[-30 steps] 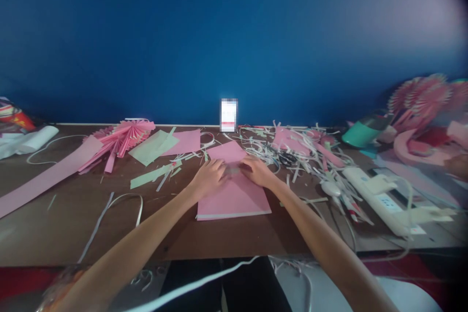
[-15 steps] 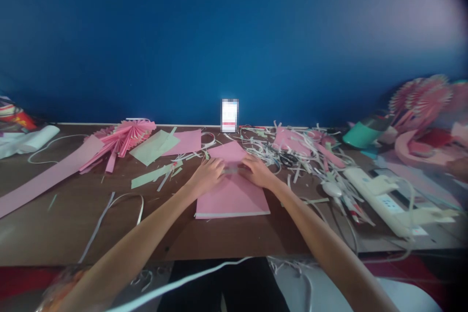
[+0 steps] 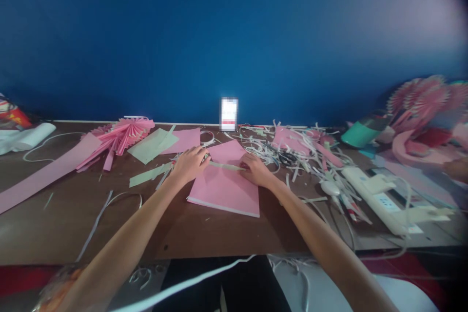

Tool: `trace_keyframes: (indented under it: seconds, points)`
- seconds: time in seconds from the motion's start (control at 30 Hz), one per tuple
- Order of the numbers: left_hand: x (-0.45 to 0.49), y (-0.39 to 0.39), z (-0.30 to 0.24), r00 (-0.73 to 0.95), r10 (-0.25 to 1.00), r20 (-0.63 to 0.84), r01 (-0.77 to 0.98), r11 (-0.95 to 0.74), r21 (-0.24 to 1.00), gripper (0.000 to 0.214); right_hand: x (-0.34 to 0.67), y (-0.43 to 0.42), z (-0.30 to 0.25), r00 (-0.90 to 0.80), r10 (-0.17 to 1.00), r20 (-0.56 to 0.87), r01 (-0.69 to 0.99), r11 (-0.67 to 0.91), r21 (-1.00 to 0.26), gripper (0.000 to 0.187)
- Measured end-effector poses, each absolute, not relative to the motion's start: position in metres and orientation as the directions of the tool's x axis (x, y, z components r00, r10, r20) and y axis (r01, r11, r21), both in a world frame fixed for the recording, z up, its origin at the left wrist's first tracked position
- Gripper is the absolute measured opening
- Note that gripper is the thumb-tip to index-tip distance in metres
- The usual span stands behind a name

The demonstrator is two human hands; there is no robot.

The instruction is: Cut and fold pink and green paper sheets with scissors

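Observation:
A stack of pink paper (image 3: 224, 190) lies on the brown table (image 3: 219, 234) in front of me. My left hand (image 3: 190, 164) is closed at the stack's upper left corner, pinching one end of a thin pale strip (image 3: 224, 166). The strip stretches across the pink paper to my right hand (image 3: 256, 169), whose fingers press down on its other end. A second pink sheet (image 3: 228, 150) lies just behind the strip.
Folded pink paper fans (image 3: 119, 137), pale green pieces (image 3: 151, 145) and a long pink band (image 3: 47, 173) lie to the left. A heap of paper trimmings (image 3: 300, 153), a white power strip (image 3: 380, 195), a teal object (image 3: 360, 134) and more pink fans (image 3: 420, 97) fill the right.
My left hand has moved left, away from the right hand, drawing the pale strip out between them. The pink stack has turned slightly, its near edge now slanting.

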State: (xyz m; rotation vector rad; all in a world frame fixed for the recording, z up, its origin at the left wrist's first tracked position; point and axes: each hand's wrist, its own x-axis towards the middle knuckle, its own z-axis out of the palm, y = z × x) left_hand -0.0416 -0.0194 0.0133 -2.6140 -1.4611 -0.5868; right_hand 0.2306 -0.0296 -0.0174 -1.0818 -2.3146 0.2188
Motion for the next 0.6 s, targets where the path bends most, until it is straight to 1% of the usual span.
trace_keyframes:
  seconds: [0.13,0.27,0.37,0.43,0.5,0.53,0.57,0.6]
  points:
    - [-0.033,-0.025,0.012,0.638,0.688,0.346,0.709,-0.700,0.085,0.037,0.228,-0.032,-0.014,-0.486,0.769,0.416,0.591,0.640,-0.491,0.007]
    - [-0.013,-0.036,0.011,0.659,0.662,0.357,0.682,-0.726,0.087,0.039,0.224,-0.036,-0.011,-0.440,0.804,0.400,0.473,0.586,-0.658,0.011]
    - [-0.006,-0.039,0.010,0.671,0.658,0.342,0.668,-0.736,0.104,0.040,0.220,-0.039,-0.008,-0.394,0.822,0.410,0.409,0.557,-0.723,0.011]
    - [-0.008,-0.038,0.008,0.660,0.683,0.315,0.684,-0.719,0.125,0.034,0.219,-0.040,-0.005,-0.385,0.819,0.426,0.389,0.562,-0.730,0.014]
    - [-0.013,-0.036,0.007,0.617,0.730,0.293,0.718,-0.675,0.171,0.027,0.222,-0.038,-0.003,-0.365,0.808,0.462,0.425,0.586,-0.690,0.015]
    - [-0.016,-0.034,0.007,0.581,0.760,0.291,0.736,-0.643,0.210,0.025,0.227,-0.037,-0.002,-0.341,0.803,0.488,0.477,0.596,-0.647,0.015]
    - [-0.019,-0.032,0.006,0.536,0.790,0.296,0.751,-0.607,0.261,0.023,0.233,-0.034,-0.001,-0.279,0.804,0.525,0.563,0.580,-0.589,0.016]
    - [-0.023,-0.030,0.006,0.485,0.819,0.307,0.758,-0.568,0.320,0.022,0.240,-0.032,-0.001,-0.209,0.810,0.548,0.673,0.526,-0.520,0.019]
